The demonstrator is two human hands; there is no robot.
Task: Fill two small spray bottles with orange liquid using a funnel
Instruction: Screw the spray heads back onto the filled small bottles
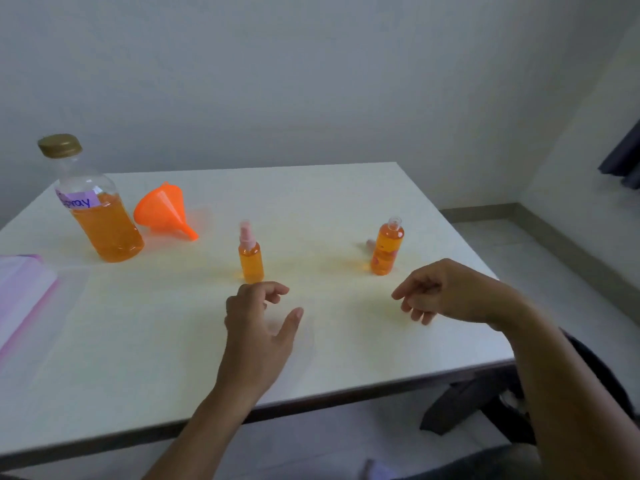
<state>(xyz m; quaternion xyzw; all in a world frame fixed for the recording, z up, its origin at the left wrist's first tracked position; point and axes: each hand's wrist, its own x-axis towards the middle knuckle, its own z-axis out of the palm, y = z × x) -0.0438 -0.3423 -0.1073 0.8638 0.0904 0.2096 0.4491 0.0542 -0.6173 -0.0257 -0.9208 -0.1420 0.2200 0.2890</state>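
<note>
Apparently the filling stage is complete or nearly so. Both small spray bottles stand upright on the table (346, 341) holding orange liquid. The left spray bottle (250, 261) carries its pink pump head. The right spray bottle (386, 249) shows an open threaded neck; a small pinkish item, probably its pump head (370, 244), lies just beside it, too blurred to confirm. The funnel (162, 211) lies on its side near the capped supply bottle (100, 216), well apart from both spray bottles. The left hand (259, 327) and right hand (440, 294) hover empty, fingers loosely curled and released. Remaining judged work: fit the pump head to the right spray bottle.
</note>
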